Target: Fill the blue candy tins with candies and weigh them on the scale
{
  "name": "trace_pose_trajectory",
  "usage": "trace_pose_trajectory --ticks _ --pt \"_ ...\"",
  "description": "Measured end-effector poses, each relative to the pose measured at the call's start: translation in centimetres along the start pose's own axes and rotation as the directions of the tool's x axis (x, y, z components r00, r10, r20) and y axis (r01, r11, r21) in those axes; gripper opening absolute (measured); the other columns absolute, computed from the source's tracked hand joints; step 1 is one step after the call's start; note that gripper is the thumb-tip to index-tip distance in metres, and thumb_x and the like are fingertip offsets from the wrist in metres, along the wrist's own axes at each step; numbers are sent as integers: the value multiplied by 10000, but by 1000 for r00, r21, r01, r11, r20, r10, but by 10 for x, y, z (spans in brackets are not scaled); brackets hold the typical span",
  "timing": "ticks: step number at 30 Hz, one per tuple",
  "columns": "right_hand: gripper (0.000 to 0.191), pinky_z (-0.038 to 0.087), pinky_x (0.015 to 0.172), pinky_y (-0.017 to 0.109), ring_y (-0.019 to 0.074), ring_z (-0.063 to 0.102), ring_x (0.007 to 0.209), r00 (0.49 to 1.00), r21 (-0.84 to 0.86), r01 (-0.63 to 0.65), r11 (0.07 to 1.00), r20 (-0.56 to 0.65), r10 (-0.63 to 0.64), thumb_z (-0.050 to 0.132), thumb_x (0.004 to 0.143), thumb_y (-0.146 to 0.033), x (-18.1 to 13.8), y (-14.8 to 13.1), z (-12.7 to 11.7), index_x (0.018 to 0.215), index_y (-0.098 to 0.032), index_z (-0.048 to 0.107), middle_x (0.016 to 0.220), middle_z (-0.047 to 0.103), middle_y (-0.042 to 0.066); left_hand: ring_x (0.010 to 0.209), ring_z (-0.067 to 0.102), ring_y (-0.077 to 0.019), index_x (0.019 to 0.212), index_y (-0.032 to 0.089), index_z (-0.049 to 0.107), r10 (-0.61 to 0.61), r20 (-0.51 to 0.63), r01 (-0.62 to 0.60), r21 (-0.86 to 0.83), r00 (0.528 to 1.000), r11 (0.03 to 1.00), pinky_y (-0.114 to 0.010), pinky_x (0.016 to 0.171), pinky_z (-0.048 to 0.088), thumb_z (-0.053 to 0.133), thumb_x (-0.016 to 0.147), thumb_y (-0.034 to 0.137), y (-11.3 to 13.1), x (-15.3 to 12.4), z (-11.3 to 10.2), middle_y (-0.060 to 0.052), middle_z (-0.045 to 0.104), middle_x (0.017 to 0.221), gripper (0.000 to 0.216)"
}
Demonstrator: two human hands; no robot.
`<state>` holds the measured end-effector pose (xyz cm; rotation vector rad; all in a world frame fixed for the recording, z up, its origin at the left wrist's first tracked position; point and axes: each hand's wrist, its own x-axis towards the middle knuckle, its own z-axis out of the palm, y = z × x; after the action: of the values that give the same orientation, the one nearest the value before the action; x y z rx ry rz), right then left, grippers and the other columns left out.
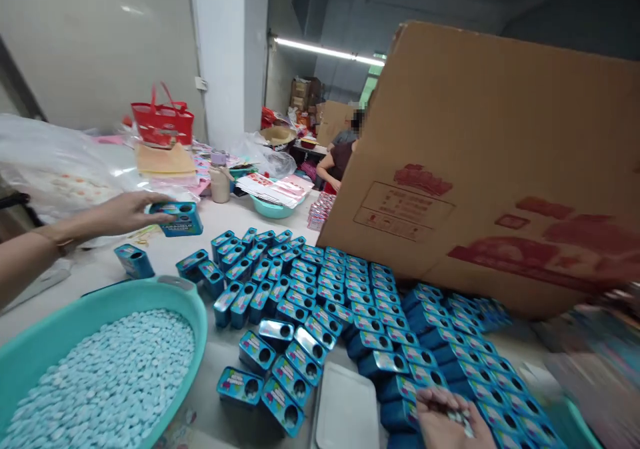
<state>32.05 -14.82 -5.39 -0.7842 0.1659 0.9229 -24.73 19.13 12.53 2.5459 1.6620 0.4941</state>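
Observation:
My left hand (127, 212) reaches out at the left and grips a blue tin (177, 219) by its end, just above the table. My right hand (445, 419) is at the bottom edge, palm up and cupped round a few pale tablets (460, 417). It hovers over the near rows of blue tins (350, 295), which lie on the table in several packed rows with round holes in their tops. A teal basin (100, 302) full of pale blue tablets sits at the lower left.
A large tilted cardboard box (490, 162) looms over the right of the table. A white tray (347, 409) lies at the front. Plastic bags, a red basket (163, 123), a jar and papers stand behind. Another person (340, 159) sits at the back.

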Motion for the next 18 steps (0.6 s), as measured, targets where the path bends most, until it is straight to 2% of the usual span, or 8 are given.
trace_pose_trajectory --ticks 2,3,5,8,10,12,14,18 --pt "229 467 530 266 89 469 535 997 52 55 997 47 -57 590 675 -140 -11 7 7 667 -215 373 626 438 -76 960 629 -228 1179 128 651 73 -36 -74 -36 997 997 -419 927 496 389 618 957 56 -4 4 -37 699 1087 1035" --pt "221 467 533 254 82 465 537 995 60 55 997 86 -60 599 696 -151 -16 11 12 678 -212 387 631 441 -78 999 622 -237 1162 168 664 157 -49 -160 -60 986 985 -438 957 484 411 641 934 90 -10 10 -21 690 1108 961" --pt "244 457 534 233 72 453 530 979 44 69 997 189 -76 614 737 -208 -22 18 20 679 -215 377 623 431 -86 1098 602 -250 1098 265 699 361 -101 -372 -128 927 919 -474 1062 415 497 692 842 162 -30 30 16 685 1142 734" --pt "247 425 519 207 62 425 506 951 63 46 997 303 -63 609 799 -248 -24 20 20 694 -217 388 602 403 -96 1169 591 -257 1066 377 700 553 -29 -542 -247 833 803 -533 1224 143 580 760 675 260 -67 78 43 704 1127 444" --pt "242 398 492 204 65 402 487 943 122 35 992 323 -73 587 835 -266 -27 17 13 696 -219 395 587 387 -97 1187 587 -277 1080 364 693 625 65 -581 -301 778 756 -565 1221 100 587 799 602 309 -87 116 8 717 1117 383" --pt "237 375 478 197 65 386 477 941 176 31 984 327 -88 582 851 -277 -30 11 3 704 -220 406 573 381 -99 1204 578 -298 1111 331 684 663 125 -602 -325 738 730 -608 1199 108 570 838 534 343 -100 154 -33 716 1132 359" --pt "235 352 467 184 62 370 466 943 217 29 976 317 -99 594 852 -296 -34 5 -9 716 -220 418 560 377 -103 1212 572 -313 1134 295 676 682 133 -621 -319 719 716 -645 1177 108 561 857 473 364 -107 187 -67 711 1146 349" --pt "248 322 449 171 58 347 445 954 252 11 968 287 -85 601 857 -349 -40 -2 -24 727 -220 434 537 372 -110 1155 603 -310 1052 242 682 693 158 -651 -250 703 717 -666 1158 115 523 890 426 377 -115 230 -99 717 1085 292"
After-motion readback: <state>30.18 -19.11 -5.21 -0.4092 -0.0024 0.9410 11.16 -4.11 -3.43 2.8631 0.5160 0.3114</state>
